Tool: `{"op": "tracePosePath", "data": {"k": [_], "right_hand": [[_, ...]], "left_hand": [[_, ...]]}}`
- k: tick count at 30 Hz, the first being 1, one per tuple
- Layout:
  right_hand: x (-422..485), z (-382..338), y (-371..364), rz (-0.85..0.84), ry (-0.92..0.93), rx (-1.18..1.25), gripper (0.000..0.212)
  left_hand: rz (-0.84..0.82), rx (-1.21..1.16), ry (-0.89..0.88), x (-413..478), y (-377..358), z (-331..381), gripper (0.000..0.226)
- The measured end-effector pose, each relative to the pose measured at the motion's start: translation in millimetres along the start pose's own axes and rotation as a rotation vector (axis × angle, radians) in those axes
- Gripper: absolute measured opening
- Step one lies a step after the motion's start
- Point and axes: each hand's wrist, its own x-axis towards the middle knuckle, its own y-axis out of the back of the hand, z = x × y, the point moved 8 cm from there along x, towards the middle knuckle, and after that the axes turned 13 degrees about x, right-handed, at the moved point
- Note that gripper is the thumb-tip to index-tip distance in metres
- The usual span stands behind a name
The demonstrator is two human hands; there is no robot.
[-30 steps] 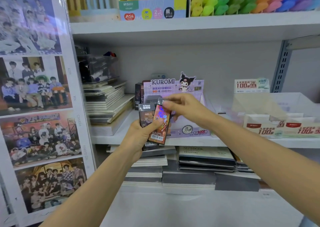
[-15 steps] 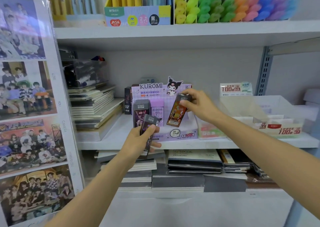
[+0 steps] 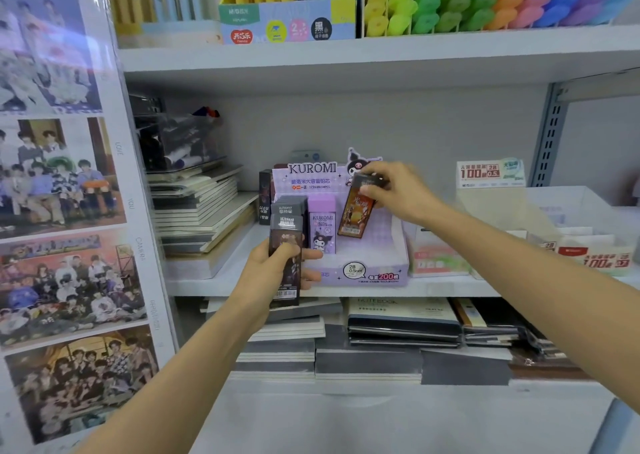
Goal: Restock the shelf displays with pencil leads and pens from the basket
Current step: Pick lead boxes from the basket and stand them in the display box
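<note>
Shelving: we see a white shelf [image 3: 450, 289] at chest height carrying the displays, with an upper shelf [image 3: 381, 52] over it and a lower level beneath.
Left panel: a tall poster board [image 3: 62, 211] of group photographs stands against the left end of the shelving.
Upper stock: a highlighter rack [image 3: 485, 0] running from yellow to purple sits just beside a pen box [image 3: 287, 21] with round coloured labels.
Notebooks: we find one slanted notebook stack [image 3: 197, 211] at the left of the middle shelf and flat dark notebooks [image 3: 401, 318] on the level below.
Right display: a pale carton [image 3: 588, 256] marked "100" stands to the right of the purple box.
Kuromi display box [image 3: 367, 273]: purple, open at the top, its header card upright at the back; it stands at the middle of the white shelf.
Right hand [image 3: 398, 190]: we see its fingers curled around the top end of an orange lead case [image 3: 356, 216].
Orange lead case: tilted with its top leaning right, its lower end down inside the Kuromi display box, just right of the purple case.
Left hand [image 3: 266, 277]: it grips a dark lead case [image 3: 285, 246] upright in front of the box's left corner, thumb across its face.
Purple lead case [image 3: 322, 225]: stands upright in the box, printed KUROMI.
Ultraman case [image 3: 289, 206]: dark, upright in the box's left slot, directly behind the one our left hand holds; we cannot tell whether the two touch.
</note>
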Motion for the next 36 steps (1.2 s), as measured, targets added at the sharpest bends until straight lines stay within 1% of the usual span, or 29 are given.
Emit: {"op": "tracePosePath", "data": {"k": [3, 6, 8, 12, 14, 17, 20, 23, 25, 27, 29, 30, 31, 33, 36], "right_hand": [[-2.4, -0.2, -15.4, -0.031, 0.047, -0.096, 0.03], [0.9, 3.5, -18.4, -0.091, 0.03, -0.146, 0.03], [4.0, 4.6, -19.9, -0.134, 0.032, -0.181, 0.029], [4.3, 2.1, -28.4, -0.151, 0.059, -0.229, 0.028], [3.1, 1.6, -29.4, -0.114, 0.072, -0.224, 0.028], [-2.1, 2.2, -24.9, -0.009, 0.089, -0.137, 0.025], [-4.9, 4.3, -25.8, 0.026, 0.101, -0.192, 0.017], [-5.8, 3.1, -21.2, 0.051, 0.077, -0.23, 0.013], [-10.6, -6.1, -14.4, 0.092, 0.107, -0.137, 0.012], [-20.2, -16.9, -12.3, 0.079, 0.109, 0.111, 0.011], [-31.5, -24.0, -24.7, -0.073, 0.023, 0.387, 0.012], [-37.7, -26.5, -33.5, -0.163, -0.018, 0.46, 0.014], [-44.0, -29.1, -40.4, -0.234, -0.038, 0.484, 0.015], [-53.3, -32.7, -47.4, -0.316, -0.036, 0.488, 0.014], [-57.0, -33.0, -41.1, -0.344, -0.035, 0.517, 0.019]], "left_hand": [[-0.04, -0.042, -0.028, 1.5, -7.2, 1.8, 0.018], [-0.063, -0.06, -0.017, 1.9, -10.6, -2.0, 0.016], [-0.064, -0.074, 0.0, 1.4, -10.6, -5.9, 0.016], [-0.048, -0.066, 0.022, 1.6, -9.4, -11.6, 0.015], [-0.042, -0.064, 0.025, 1.6, -9.5, -12.7, 0.014], [-0.041, -0.077, 0.029, 1.0, -9.7, -12.1, 0.015], [-0.045, -0.087, 0.028, 0.0, -10.4, -10.2, 0.016], [-0.052, -0.081, 0.014, -2.0, -12.1, -6.9, 0.015], [-0.056, -0.088, -0.001, -3.4, -13.7, -2.9, 0.018], [-0.052, -0.102, -0.018, -3.7, -17.0, 1.9, 0.022], [-0.031, -0.108, -0.035, -3.2, -21.8, 7.8, 0.025], [-0.02, -0.107, -0.048, -3.3, -24.9, 10.9, 0.026], [-0.014, -0.105, -0.061, -3.7, -28.6, 13.8, 0.026], [-0.01, -0.076, -0.091, -6.0, -35.4, 20.3, 0.023], [0.012, 0.011, -0.168, -10.7, -39.1, 31.6, 0.014]]}}
